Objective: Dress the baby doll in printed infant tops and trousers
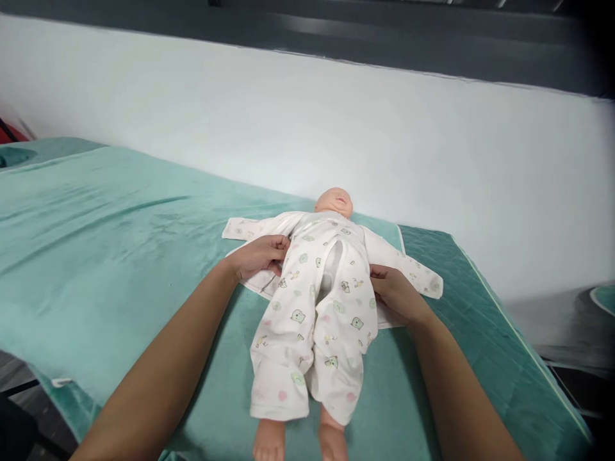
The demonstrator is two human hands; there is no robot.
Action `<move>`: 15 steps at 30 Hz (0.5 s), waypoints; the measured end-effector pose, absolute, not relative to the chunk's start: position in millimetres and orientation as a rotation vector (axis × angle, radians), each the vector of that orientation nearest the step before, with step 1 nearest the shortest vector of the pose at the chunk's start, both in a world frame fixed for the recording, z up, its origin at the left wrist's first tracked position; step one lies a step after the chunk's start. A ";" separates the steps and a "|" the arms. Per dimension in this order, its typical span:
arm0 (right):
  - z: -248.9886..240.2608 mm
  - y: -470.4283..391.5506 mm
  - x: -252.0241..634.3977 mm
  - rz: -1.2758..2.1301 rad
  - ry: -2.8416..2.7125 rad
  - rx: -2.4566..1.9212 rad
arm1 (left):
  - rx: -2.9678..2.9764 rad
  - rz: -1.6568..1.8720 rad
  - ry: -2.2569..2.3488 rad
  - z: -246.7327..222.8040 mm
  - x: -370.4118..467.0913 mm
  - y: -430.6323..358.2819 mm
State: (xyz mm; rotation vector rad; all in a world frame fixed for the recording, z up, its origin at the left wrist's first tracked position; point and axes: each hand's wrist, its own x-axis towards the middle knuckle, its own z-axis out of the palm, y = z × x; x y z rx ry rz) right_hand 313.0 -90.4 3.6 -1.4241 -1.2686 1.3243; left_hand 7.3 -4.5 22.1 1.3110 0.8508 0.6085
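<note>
Left hand (262, 255), right hand (396, 293) and forearms (175, 358) are bare.

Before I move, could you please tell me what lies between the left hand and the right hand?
The doll, in white printed trousers, lies between the left hand and the right hand, as the head view shows.

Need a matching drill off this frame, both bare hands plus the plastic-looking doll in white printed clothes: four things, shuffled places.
Things
1. Bare left hand
2. Bare right hand
3. Hairless, peach-coloured doll head
4. Peach-coloured, bare doll feet

Places
A. Nearest the plain white wall
B. Beside the white, animal-print cloth trousers, at picture right
C. Sticking out below the trouser cuffs
D. Beside the trousers, at picture left

Pairs: 1-D, 2-B, 3-A, 4-C
</note>
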 end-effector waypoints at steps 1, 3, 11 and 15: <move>2.9 -90.0 313.6 1.322 -1.260 -1.417 | 1.312 0.608 0.850 21.8 7.3 -4.3; 1.7 -89.4 314.6 1.324 -1.243 -1.396 | 1.317 0.608 0.850 20.7 7.0 -3.4; -2.0 -90.5 313.3 1.342 -1.165 -1.295 | 1.320 0.560 0.847 20.3 6.2 -2.2; -1.4 -90.8 311.5 1.377 -1.184 -1.277 | 1.319 0.559 0.837 21.6 6.6 -3.5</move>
